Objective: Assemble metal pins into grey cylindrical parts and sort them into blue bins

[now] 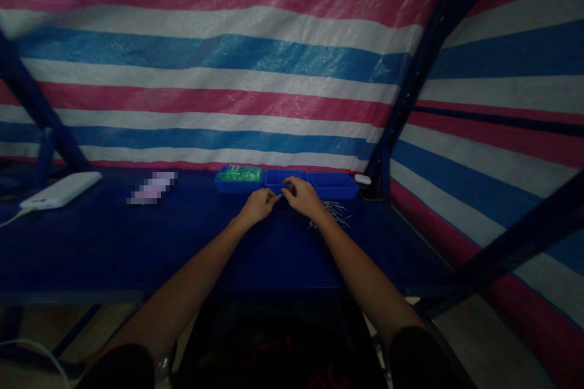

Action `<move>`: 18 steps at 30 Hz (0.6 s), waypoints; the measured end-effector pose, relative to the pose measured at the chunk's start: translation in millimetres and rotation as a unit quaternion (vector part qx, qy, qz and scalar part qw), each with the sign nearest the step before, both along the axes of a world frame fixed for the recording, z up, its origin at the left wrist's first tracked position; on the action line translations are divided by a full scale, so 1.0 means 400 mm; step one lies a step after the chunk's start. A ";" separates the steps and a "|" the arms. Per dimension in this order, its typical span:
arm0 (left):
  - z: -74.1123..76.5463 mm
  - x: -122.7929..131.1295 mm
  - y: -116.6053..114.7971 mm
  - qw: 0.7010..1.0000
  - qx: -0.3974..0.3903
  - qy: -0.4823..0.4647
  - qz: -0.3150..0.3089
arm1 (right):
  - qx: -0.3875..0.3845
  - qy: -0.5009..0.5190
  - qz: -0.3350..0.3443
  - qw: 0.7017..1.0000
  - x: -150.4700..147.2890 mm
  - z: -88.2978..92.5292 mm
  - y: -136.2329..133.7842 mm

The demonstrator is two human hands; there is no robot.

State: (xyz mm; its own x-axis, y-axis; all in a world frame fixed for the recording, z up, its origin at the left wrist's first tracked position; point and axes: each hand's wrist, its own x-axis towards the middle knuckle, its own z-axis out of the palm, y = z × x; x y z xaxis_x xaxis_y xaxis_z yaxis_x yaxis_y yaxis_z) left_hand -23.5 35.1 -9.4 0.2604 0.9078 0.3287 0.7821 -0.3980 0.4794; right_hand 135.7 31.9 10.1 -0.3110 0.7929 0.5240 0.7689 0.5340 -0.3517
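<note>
My left hand (258, 205) and my right hand (302, 196) meet fingertip to fingertip on the dark blue table (114, 243), just in front of the middle blue tray (285, 179). Both hands are closed in a pinch on something too small to make out. A pile of small silver metal pieces (335, 213) lies right beside my right wrist. The left blue tray (239, 178) holds green parts. The right blue tray (334, 185) looks dark inside.
A white power bank (61, 189) with a cable lies at the table's left. A blurred pinkish flat item (151, 188) sits left of the trays. A small white object (362, 179) rests by the blue frame post (410, 91). Striped tarpaulin (205, 61) walls the back and right.
</note>
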 end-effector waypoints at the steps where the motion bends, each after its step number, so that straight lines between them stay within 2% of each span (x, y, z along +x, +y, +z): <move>1: 0.000 -0.002 0.004 1.000 0.013 -0.018 -0.002 | -0.003 -0.010 0.030 0.999 -0.003 0.000 -0.002; 4: 0.004 -0.005 0.008 0.998 0.031 -0.059 -0.006 | -0.005 -0.026 0.075 0.997 -0.009 -0.004 -0.003; 10: 0.014 0.007 -0.004 0.996 0.030 -0.078 -0.019 | -0.010 -0.018 0.063 0.998 -0.007 -0.003 -0.005; 14: 0.016 0.012 -0.015 0.994 0.015 -0.105 0.004 | -0.017 -0.034 0.024 0.999 -0.006 0.011 -0.013; 18: 0.006 0.025 -0.025 0.998 0.012 -0.054 -0.033 | 0.022 -0.009 -0.051 0.998 0.017 0.024 -0.007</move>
